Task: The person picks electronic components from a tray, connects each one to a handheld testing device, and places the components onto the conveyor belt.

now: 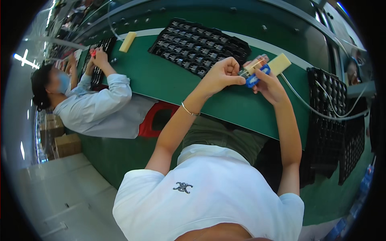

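My right hand [270, 85] is closed around a small blue piece with a white mark [257, 77], held above the table's far side. Up against that piece is a clear and amber cylindrical part [257, 62]; its exact kind cannot be made out. My left hand [223, 75] sits just left of it, thumb and forefinger pinched close to the part's end. Whatever those fingertips grip is too small or hidden to name. Behind both hands, a black tray [193, 47] carries rows of small metallic parts.
A cream block [280, 64] lies beyond my right hand, near a white cable [305, 105]. More black trays [327, 120] stand at the right. On the left, a masked co-worker [100, 100] holds a red item [93, 52] over another tray. A red stool [155, 118] is beside the green table [161, 86].
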Motion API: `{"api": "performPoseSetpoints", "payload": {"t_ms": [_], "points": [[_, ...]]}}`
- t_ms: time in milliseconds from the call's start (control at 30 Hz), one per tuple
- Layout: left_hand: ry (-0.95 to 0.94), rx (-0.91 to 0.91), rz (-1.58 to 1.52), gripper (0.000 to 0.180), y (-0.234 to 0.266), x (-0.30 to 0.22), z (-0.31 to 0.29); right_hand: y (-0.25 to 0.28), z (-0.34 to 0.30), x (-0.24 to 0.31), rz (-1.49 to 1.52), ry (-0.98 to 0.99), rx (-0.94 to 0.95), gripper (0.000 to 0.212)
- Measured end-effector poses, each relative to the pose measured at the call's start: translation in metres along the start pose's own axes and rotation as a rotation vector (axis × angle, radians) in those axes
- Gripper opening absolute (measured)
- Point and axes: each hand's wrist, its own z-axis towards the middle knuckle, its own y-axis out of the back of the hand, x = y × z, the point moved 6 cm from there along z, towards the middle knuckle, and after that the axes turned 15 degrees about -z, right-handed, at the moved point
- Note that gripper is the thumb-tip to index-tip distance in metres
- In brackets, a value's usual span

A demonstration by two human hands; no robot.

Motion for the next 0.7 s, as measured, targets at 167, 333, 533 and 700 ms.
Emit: {"api": "performPoseSetpoints", "payload": {"t_ms": [167, 333, 533, 700], "points": [[-0.229, -0.188, 0.329, 0.027, 0.085, -0.041, -0.01, 0.041, -0.012, 0.008, 0.106, 0.137, -0.123, 0.04], [-0.409, -0.958, 1.362, 0.027, 0.22, -0.12, -0.026, 0.117, -0.031, 0.03, -0.505, 0.201, -0.708, 0.04], [-0.52, -0.829, 1.929, 0.018, 0.23, -0.103, -0.014, 0.109, -0.041, 0.044, -1.013, 0.331, -0.797, 0.047], [-0.486, -0.9, 1.88, 0.013, 0.228, -0.097, -0.015, 0.099, -0.043, 0.047, -1.165, 0.308, -0.863, 0.041]]}}
